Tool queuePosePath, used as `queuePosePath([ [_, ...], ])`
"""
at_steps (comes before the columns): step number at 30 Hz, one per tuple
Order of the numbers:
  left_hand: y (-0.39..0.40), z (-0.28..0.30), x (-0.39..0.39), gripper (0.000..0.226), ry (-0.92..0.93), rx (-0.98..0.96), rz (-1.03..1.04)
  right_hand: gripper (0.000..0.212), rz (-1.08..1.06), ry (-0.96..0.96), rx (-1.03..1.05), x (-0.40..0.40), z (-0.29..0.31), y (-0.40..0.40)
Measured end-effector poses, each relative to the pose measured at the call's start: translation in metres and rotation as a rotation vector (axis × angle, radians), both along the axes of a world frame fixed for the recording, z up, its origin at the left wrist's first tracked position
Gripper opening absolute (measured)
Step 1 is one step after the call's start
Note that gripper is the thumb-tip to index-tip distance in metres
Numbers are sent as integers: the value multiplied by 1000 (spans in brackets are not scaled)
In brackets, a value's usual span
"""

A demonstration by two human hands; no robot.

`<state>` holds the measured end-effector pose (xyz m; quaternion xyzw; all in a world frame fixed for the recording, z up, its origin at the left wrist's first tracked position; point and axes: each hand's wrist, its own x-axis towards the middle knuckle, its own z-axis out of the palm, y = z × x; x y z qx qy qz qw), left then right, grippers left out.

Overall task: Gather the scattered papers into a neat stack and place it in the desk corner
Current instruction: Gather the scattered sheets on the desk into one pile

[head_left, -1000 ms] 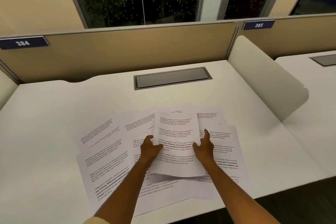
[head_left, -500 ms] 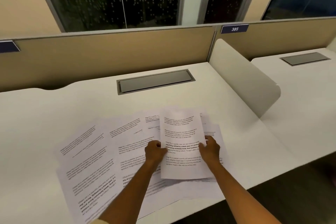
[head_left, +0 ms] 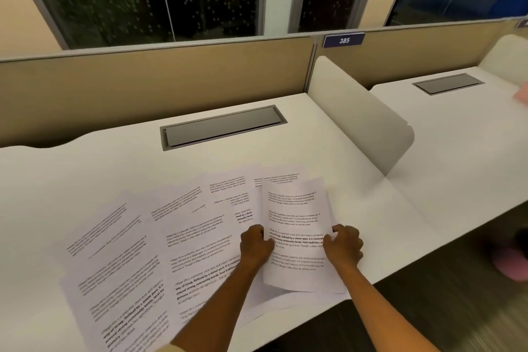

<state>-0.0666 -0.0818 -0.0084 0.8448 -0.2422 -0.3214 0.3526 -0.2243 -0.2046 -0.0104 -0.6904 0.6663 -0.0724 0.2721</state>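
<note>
hands: two, left hand [head_left: 255,246] and right hand [head_left: 343,246], each gripping a side edge of one small bundle of papers [head_left: 294,226]
loose sheets [head_left: 137,251]: about six, overlapping, fanned left of the bundle
desk [head_left: 85,168]: one white, papers near its front edge

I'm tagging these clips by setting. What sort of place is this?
Probably a shared study room or library: white desks in a row split by a divider panel, a numbered seat plate reading 385, and a cable hatch set into the desk.
</note>
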Motion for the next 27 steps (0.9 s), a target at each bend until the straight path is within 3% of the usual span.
queuePosePath([
  [3,-2,0,0,19,-75,1,3,38,6,30,34,-5,-2,0],
  [7,-4,0,-1,34,-104,1,16,40,17,34,48,-3,-1,0],
  [27,-2,4,-4,56,183,-110,126,46,7,-158,103,10,6,6],
])
